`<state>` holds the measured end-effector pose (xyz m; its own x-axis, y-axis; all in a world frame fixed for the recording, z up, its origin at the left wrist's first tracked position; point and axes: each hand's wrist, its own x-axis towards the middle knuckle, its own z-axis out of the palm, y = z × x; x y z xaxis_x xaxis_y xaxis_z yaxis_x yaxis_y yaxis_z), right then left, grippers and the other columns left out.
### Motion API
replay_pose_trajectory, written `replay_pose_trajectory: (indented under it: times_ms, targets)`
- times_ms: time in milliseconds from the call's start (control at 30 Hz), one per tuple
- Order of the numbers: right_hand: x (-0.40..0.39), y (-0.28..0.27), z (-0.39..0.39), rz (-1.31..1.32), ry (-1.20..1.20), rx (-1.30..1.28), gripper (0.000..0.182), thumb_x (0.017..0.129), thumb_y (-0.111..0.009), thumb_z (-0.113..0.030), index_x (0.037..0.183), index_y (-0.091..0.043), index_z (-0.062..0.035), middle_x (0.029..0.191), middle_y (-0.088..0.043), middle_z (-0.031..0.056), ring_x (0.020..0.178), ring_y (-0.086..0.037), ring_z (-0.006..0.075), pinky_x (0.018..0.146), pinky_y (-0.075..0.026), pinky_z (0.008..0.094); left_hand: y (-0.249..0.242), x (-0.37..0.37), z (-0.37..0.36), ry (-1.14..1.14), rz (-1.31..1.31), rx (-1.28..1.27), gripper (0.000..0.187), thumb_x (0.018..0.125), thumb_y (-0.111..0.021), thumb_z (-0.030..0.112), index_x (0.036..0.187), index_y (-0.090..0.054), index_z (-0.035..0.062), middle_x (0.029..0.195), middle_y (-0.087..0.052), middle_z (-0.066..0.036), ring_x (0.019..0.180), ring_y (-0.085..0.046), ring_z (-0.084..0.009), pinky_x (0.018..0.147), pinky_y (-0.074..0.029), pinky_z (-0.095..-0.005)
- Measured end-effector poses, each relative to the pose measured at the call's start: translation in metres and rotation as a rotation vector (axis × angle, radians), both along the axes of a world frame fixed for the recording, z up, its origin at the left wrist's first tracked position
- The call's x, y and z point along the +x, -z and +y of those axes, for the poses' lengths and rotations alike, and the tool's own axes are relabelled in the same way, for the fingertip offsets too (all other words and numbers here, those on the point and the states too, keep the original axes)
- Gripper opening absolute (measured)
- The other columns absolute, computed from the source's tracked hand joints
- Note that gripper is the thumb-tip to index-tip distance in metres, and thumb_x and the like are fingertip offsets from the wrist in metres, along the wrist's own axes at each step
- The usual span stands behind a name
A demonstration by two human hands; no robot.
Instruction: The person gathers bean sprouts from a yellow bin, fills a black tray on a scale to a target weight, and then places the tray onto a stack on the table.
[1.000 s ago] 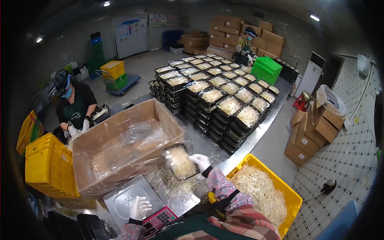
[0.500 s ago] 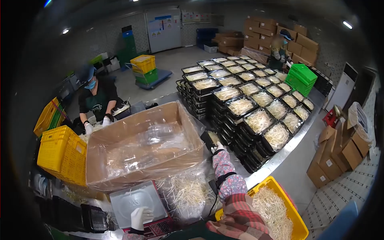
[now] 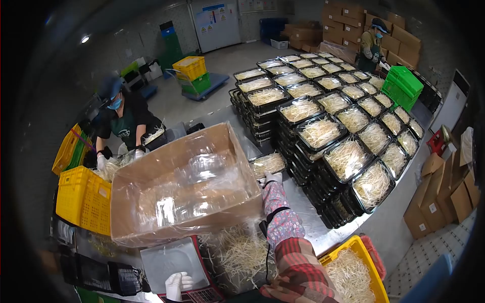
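My right hand (image 3: 273, 180), in a white glove with a flowered sleeve cover, grips the near edge of a black tray of bean sprouts (image 3: 268, 164). That tray lies between the large carton and the stacked trays, its sprouts facing up. My left hand (image 3: 178, 286), also in a white glove, rests low over the front of a scale (image 3: 178, 262), near its keypad (image 3: 204, 295), with the fingers extended and nothing in them. Loose bean sprouts (image 3: 242, 252) lie in a heap to the right of the scale.
A plastic-lined carton (image 3: 184, 227) stands ahead; tall stacks of filled trays (image 3: 348, 159) rise at right. A yellow crate of sprouts (image 3: 356, 275) sits close on my right. Black empty trays (image 3: 98, 275) lie left. One co-worker (image 3: 124, 123) works behind the carton, another person (image 3: 371, 50) stands far back.
The tray in my right hand has gone from steeply tilted to nearly level, showing its sprouts. My left hand has stayed by the scale. The whole view has shifted slightly.
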<state>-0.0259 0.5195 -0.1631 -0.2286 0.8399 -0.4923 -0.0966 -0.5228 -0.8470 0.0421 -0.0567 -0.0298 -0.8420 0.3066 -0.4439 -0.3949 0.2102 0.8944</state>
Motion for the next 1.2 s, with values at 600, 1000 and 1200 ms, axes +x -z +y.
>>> replay_pose_trajectory:
  times_ms: [600,1000,1200]
  targets:
    - [-0.008,0.017,0.016,0.098,-0.153,-0.114,0.025,0.085,-0.063,-0.004,0.107,-0.052,-0.0073,0.075,-0.064,0.0155,0.053,-0.065,0.0283,0.042,-0.056,0.0395,-0.002,0.011,-0.004,0.020,0.065,-0.042,0.030,0.098,-0.049,0.024,0.103,-0.059,-0.0044,0.082,-0.066,-0.016,0.068,-0.067,-0.0235,0.063,-0.056,-0.0339]
    - [0.000,-0.003,0.013,0.124,-0.142,-0.107,0.035,0.081,-0.060,0.002,0.115,-0.050,-0.0022,0.080,-0.064,0.0191,0.060,-0.067,0.0323,0.049,-0.059,0.0440,0.015,0.013,-0.019,0.026,0.026,-0.046,0.030,0.099,-0.048,0.023,0.104,-0.059,-0.0044,0.085,-0.067,-0.016,0.071,-0.068,-0.0237,0.064,-0.056,-0.0327]
    - [-0.009,0.005,0.017,0.085,-0.104,-0.125,0.019,0.082,-0.062,-0.001,0.099,-0.055,-0.0009,0.073,-0.063,0.0155,0.054,-0.065,0.0284,0.043,-0.056,0.0415,0.003,0.018,-0.009,0.036,0.061,-0.059,0.027,0.098,-0.049,0.020,0.102,-0.061,-0.0038,0.084,-0.068,-0.015,0.071,-0.068,-0.0217,0.066,-0.056,-0.0309]
